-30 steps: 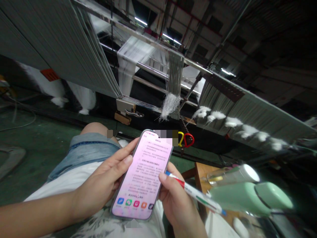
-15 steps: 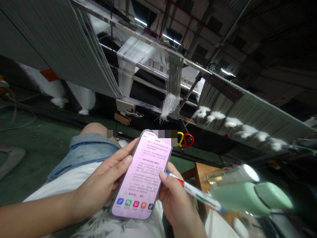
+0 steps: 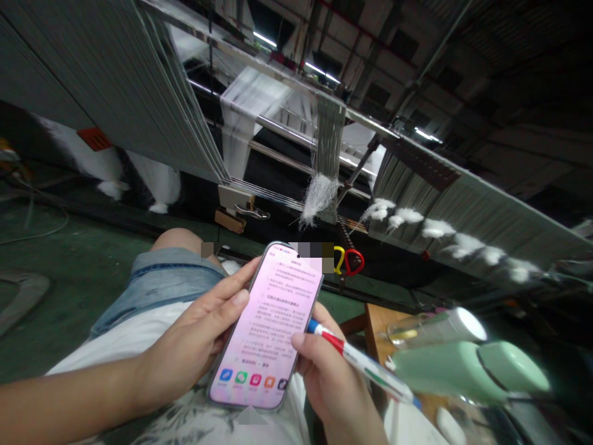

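A smartphone (image 3: pixel 266 309) with a lit pinkish screen, rows of text and a line of app icons along the bottom lies tilted over my lap. My left hand (image 3: pixel 199 337) is closed along its left edge, thumb resting at the side of the screen. My right hand (image 3: pixel 331 374) supports the lower right edge, thumb tip over the screen. Tucked in that same hand is a multi-colour ballpoint pen (image 3: pixel 370 364), white with red, green and blue parts, slanting down to the right. The fingers behind the phone are hidden.
Ahead stands a loom-like frame with grey threads (image 3: pixel 328 136) and white knotted tufts (image 3: pixel 438 228). Scissors (image 3: pixel 354 262) with red and yellow handles hang below. At right, a wooden stool (image 3: pixel 375 318) bears a green bottle (image 3: pixel 440 368) and a clear cup (image 3: pixel 430 327).
My right thumb has slid slightly down and left over the screen. The pen has shifted slightly in my right hand. The phone stays nearly still, its screen text looking the same.
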### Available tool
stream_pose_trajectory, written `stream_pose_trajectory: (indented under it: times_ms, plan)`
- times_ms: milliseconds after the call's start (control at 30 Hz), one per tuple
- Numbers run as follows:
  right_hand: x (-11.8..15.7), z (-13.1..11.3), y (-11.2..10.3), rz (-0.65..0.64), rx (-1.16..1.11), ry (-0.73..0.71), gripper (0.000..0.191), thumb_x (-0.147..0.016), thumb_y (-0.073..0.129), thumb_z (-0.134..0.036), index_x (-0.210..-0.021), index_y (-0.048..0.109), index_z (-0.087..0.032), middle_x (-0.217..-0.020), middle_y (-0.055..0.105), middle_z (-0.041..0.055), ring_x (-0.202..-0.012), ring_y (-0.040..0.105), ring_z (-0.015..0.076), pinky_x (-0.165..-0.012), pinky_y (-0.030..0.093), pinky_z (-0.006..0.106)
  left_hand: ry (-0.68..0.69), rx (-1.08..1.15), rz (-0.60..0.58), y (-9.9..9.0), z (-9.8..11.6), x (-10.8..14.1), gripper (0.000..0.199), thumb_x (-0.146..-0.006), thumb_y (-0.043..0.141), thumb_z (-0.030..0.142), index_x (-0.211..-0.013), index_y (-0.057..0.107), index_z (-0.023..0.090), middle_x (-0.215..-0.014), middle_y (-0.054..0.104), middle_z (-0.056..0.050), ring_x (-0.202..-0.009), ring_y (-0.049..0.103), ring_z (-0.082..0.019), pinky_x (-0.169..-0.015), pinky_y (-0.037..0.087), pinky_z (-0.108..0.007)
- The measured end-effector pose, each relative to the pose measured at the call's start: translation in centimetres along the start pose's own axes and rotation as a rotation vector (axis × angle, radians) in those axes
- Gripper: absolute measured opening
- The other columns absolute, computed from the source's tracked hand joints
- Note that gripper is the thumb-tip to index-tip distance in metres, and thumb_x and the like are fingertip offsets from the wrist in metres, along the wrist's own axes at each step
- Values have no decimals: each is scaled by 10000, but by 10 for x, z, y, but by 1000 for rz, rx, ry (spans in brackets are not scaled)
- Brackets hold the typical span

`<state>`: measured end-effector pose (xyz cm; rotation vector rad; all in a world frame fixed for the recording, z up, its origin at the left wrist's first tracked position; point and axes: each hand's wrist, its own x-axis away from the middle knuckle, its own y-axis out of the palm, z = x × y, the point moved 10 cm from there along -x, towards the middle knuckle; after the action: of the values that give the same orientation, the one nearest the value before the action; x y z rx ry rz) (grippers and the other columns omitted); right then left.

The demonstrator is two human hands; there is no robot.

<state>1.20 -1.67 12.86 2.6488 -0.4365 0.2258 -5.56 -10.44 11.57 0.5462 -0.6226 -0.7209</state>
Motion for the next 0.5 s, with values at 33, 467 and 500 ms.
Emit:
stream_pose_trajectory:
  times_ms: [33,467,500]
  plan:
    - [0,0,0,2,-6,1,398,-738,601,-237,-1135,618,-223,-890,705,26,-684,624,145,-572,444,232,-3,0,6,-1,-1,0,618,-850,616,402,-1408,353,437,-1280,640,21,-1088,632,-244,-816,548,-310]
    - [-2,3,1,15,-143,4,318,-764,645,-326,-1063,643,-215,-820,717,34,-651,661,155,-558,516,251,25,-19,-21,2,2,3,534,-874,577,410,-1381,411,424,-1344,590,14,-1201,551,-270,-825,534,-311]
    - [-2,3,0,17,-146,1,321,-764,647,-331,-1063,643,-215,-821,719,35,-655,663,156,-558,518,250,25,-22,-22,2,2,3,523,-874,578,411,-1372,422,428,-1334,598,19,-1195,556,-269,-821,537,-312]
